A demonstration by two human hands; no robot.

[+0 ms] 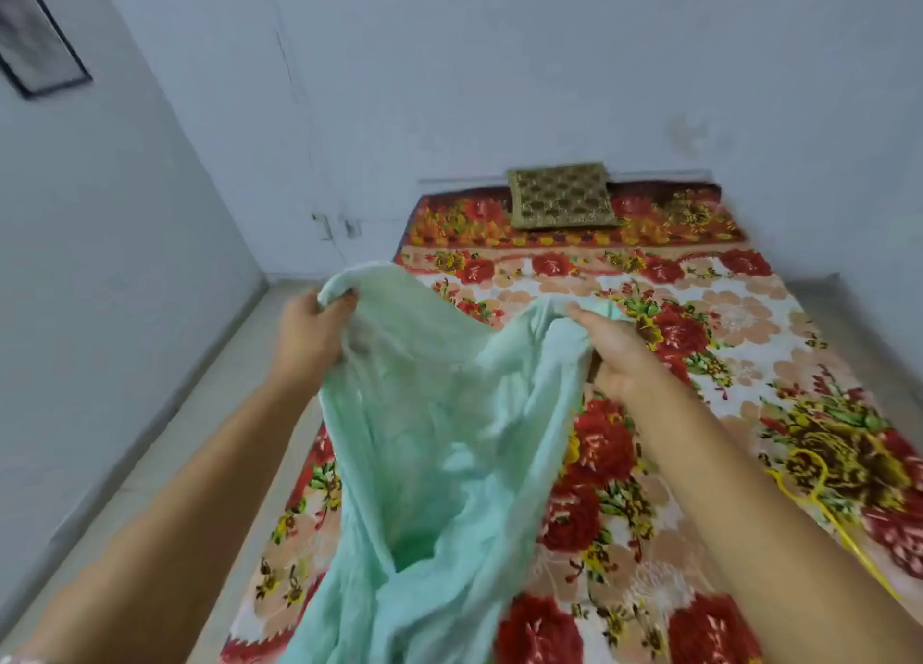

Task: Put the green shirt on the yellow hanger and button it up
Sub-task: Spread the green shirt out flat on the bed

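Observation:
The pale green shirt (439,443) hangs bunched and crumpled in the air over the near left part of the bed. My left hand (312,336) grips its upper left edge, fingers curled into the cloth. My right hand (617,351) holds the upper right edge, fingers wrapped in a fold. The fabric sags between both hands and drapes down toward the bottom of the view. The yellow hanger (819,493) lies flat on the bedspread at the right, apart from the shirt, its hook pointing away from me.
A floral red and cream bedspread (699,313) covers the bed. A gold patterned cushion (562,195) leans at the head by the wall. Bare floor (210,413) runs along the bed's left side. A framed picture (35,34) hangs on the left wall.

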